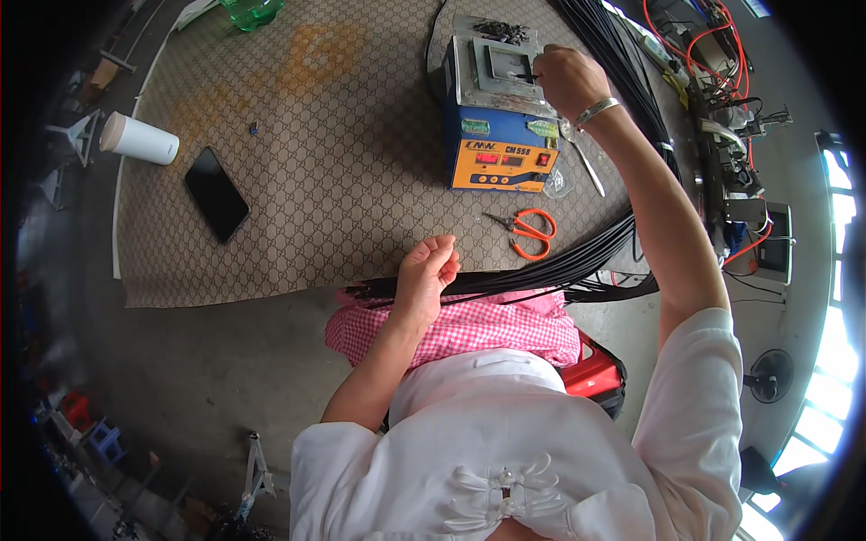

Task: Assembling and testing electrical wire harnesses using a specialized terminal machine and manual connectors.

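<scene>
My right hand (573,83), a metal bracelet at its wrist, reaches over a blue and orange solder pot (498,162) with lit red displays. Its fingers are closed on a thin dark piece (525,77) that points into the square metal well; its kind is too small to tell. Dark scraps (502,32) lie on the metal tray behind the well. Close to the table's front edge, my left hand (426,275) is curled with thumb and fingertips together; what it may hold is hidden. Orange-handled snips (530,233) lie to its right.
A thick bundle of black cables (595,248) curves along the table's right side and front edge. A spoon-like metal tool (586,162) lies beside the pot. To the left are a phone (216,195), a white tumbler (141,139) and a small blue piece (253,129). A green bottle (253,13) stands far left.
</scene>
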Action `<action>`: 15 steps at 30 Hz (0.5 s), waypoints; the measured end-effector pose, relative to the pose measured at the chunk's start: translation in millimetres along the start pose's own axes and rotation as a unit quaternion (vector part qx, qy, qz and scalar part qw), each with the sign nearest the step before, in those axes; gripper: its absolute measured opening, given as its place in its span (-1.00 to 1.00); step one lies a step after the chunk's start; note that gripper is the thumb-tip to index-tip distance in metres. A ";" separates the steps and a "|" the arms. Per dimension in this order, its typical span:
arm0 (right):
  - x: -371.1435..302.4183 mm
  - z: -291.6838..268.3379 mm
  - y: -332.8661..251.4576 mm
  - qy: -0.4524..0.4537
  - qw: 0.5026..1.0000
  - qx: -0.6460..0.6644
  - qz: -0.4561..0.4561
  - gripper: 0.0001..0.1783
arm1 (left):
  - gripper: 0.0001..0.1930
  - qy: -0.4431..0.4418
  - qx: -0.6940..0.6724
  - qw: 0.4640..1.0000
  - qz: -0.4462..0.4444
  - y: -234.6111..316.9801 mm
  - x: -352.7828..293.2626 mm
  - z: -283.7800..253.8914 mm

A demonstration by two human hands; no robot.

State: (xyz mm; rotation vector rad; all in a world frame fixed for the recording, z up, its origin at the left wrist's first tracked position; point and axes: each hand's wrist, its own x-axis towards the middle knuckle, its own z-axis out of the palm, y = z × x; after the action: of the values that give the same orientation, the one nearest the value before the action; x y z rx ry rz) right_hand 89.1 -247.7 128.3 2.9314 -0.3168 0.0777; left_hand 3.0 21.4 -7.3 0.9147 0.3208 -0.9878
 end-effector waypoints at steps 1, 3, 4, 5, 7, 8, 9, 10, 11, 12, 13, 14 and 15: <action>0.0 -0.2 0.2 -0.001 1.000 0.000 0.000 -0.81 | -0.89 0.001 0.000 1.000 0.000 0.2 -0.2 0.4; 1.0 1.0 1.8 -0.001 1.000 0.002 0.001 -0.81 | -0.89 0.003 -0.001 1.000 -0.001 -0.6 0.0 0.1; 1.2 1.4 2.6 0.000 1.000 0.003 0.001 -0.81 | -0.89 0.003 -0.001 1.000 -0.001 -0.9 0.0 0.1; 1.2 1.7 2.7 0.003 1.000 0.005 0.000 -0.80 | -0.89 0.005 -0.003 1.000 -0.001 -0.8 -0.1 0.0; 0.7 2.0 3.0 0.009 1.000 0.008 -0.001 -0.80 | -0.89 0.007 -0.005 1.000 -0.001 -0.9 -0.7 0.1; 0.5 2.1 4.4 0.014 1.000 0.014 0.007 -0.81 | -0.90 0.005 -0.003 1.000 0.001 -0.7 -0.8 0.4; -0.1 3.0 6.6 0.019 1.000 0.019 0.014 -0.81 | -0.90 0.003 -0.002 1.000 0.002 -0.9 -1.2 0.5; -1.8 3.9 9.2 0.024 0.999 0.025 0.022 -0.82 | -0.90 0.000 0.000 1.000 0.003 -1.2 -1.8 1.0; -4.9 3.8 11.4 0.043 0.995 0.086 0.013 -0.82 | -0.89 -0.001 0.001 1.000 0.005 0.1 -3.6 1.8; -11.6 3.6 15.0 0.063 0.987 0.146 0.003 -0.81 | -0.89 -0.003 0.003 1.000 0.007 1.2 -6.0 3.4; -19.5 4.2 18.4 0.081 0.975 0.206 -0.007 -0.79 | -0.89 -0.005 0.004 1.000 0.009 2.0 -8.1 4.5; -30.2 7.9 23.6 0.104 0.948 0.300 -0.007 -0.75 | -0.89 -0.011 0.009 1.000 0.010 2.2 -8.1 6.5; -39.1 5.3 21.2 0.071 0.918 0.389 0.037 -0.77 | -0.89 -0.015 0.013 1.000 0.013 2.5 -9.0 7.7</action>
State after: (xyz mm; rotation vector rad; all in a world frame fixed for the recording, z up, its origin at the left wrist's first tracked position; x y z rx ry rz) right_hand 46.6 -261.0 124.2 3.6619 -0.4588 0.5439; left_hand -1.0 21.2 4.1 0.9240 0.2714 -0.9828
